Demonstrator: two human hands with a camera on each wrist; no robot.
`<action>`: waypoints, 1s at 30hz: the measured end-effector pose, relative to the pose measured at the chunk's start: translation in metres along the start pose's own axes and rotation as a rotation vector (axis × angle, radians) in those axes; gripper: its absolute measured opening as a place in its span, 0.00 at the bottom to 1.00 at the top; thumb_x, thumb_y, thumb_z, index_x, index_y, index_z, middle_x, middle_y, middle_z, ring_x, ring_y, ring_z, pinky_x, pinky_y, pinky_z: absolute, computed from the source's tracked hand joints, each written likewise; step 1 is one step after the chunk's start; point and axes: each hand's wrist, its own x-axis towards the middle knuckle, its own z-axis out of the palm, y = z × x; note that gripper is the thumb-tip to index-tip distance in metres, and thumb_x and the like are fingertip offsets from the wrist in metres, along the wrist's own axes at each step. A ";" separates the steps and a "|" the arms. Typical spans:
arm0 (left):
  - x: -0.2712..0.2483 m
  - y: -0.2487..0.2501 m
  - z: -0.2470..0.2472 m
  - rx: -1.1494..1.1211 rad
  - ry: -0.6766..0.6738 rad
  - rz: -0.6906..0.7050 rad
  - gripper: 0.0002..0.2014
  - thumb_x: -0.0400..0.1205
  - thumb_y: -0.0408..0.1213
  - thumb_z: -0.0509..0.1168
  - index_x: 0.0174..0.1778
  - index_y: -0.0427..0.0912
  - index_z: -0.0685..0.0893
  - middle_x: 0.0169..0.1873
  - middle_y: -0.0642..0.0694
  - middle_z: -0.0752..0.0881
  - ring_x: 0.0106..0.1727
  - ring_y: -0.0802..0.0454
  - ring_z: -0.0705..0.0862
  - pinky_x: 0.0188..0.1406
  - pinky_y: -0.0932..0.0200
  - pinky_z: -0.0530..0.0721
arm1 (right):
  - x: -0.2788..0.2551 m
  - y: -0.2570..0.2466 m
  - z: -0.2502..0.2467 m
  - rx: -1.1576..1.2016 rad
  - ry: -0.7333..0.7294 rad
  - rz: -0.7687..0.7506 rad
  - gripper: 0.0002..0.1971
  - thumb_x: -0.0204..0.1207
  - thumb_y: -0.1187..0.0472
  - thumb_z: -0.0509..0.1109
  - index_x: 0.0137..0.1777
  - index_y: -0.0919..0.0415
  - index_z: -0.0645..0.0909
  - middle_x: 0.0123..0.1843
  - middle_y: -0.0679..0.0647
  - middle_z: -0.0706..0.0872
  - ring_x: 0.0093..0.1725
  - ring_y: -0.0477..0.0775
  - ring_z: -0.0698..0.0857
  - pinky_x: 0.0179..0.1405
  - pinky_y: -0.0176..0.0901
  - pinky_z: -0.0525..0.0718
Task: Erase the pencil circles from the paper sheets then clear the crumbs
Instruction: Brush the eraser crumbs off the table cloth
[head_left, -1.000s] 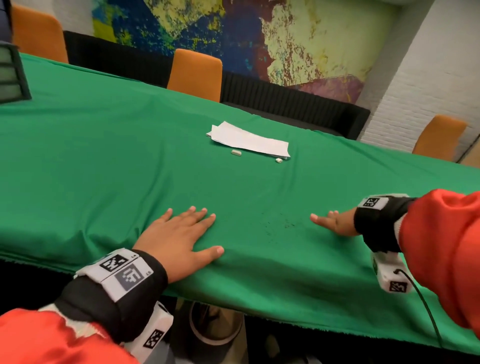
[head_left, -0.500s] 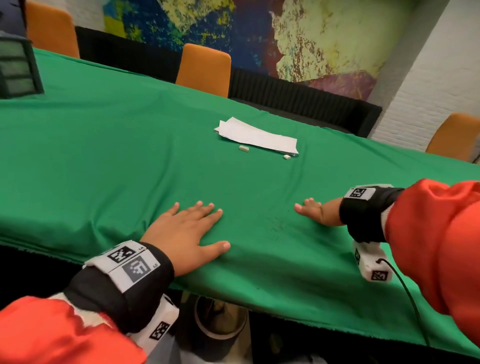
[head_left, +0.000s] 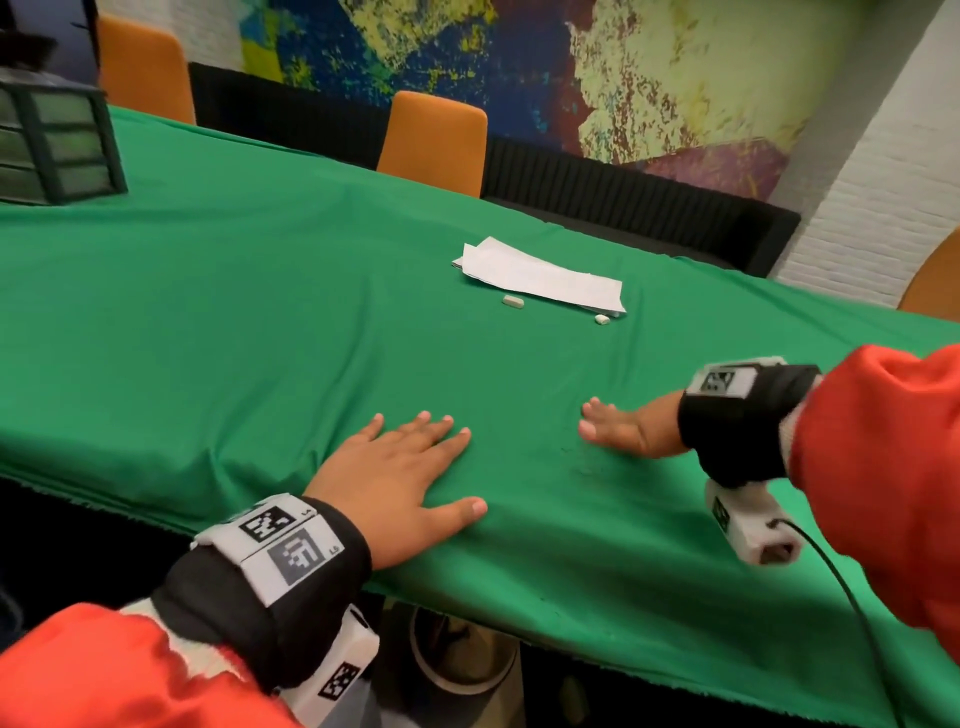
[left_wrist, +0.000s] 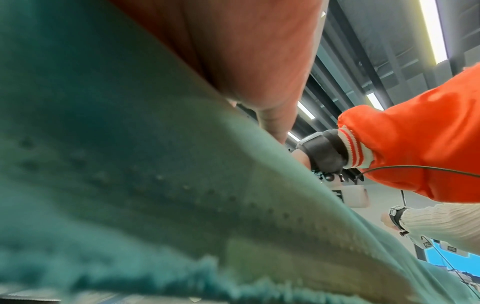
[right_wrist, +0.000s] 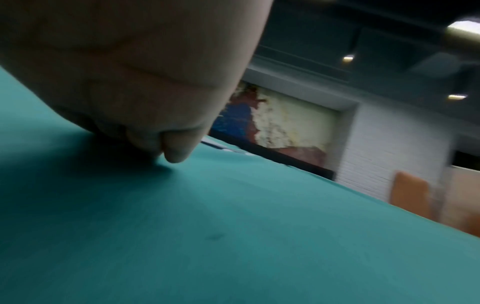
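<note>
- Shifted leftward since a second ago: right hand (head_left: 621, 434), edge-on against the green cloth, closer to left hand (head_left: 395, 475).
- Left grip released, flat near the table's (head_left: 208, 322) near edge.
- Right grip released, fingers straight, beside dark crumbs (head_left: 584, 465).
- Paper sheets (head_left: 540, 278) well apart toward the far edge; two erasers (head_left: 512, 301) just beside.

Both arms are in puffy orange-red jacket sleeves (head_left: 893, 467) with white-and-orange striped knit cuffs (left_wrist: 354, 149). Each wrist has a wide black fabric wrist band (head_left: 291, 582) with white square tags printed with black pixel-pattern markers (head_left: 283, 540) on top. A small white boxy camera unit (head_left: 748, 525) hangs under each band, also marker-tagged, and the right one has a thin black cable (head_left: 852, 613) running off it.
</note>
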 end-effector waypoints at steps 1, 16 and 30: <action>0.000 0.000 0.000 0.001 0.003 0.000 0.54 0.56 0.72 0.23 0.83 0.59 0.44 0.83 0.58 0.45 0.83 0.61 0.42 0.80 0.52 0.39 | -0.004 -0.005 0.005 -0.040 -0.031 -0.055 0.49 0.73 0.26 0.37 0.82 0.63 0.37 0.84 0.56 0.37 0.83 0.51 0.43 0.79 0.43 0.41; 0.000 -0.003 0.001 0.002 0.011 0.002 0.54 0.56 0.71 0.23 0.83 0.58 0.45 0.83 0.58 0.46 0.83 0.61 0.43 0.80 0.51 0.40 | 0.008 -0.031 -0.010 0.111 -0.047 -0.176 0.36 0.80 0.38 0.40 0.84 0.57 0.45 0.84 0.48 0.48 0.83 0.47 0.48 0.81 0.47 0.42; 0.002 -0.002 -0.001 0.047 -0.044 -0.022 0.41 0.76 0.72 0.39 0.84 0.57 0.47 0.83 0.56 0.48 0.83 0.59 0.45 0.81 0.51 0.43 | -0.013 -0.053 -0.006 -0.080 0.027 -0.269 0.39 0.75 0.30 0.42 0.83 0.49 0.47 0.84 0.43 0.47 0.83 0.47 0.50 0.81 0.47 0.43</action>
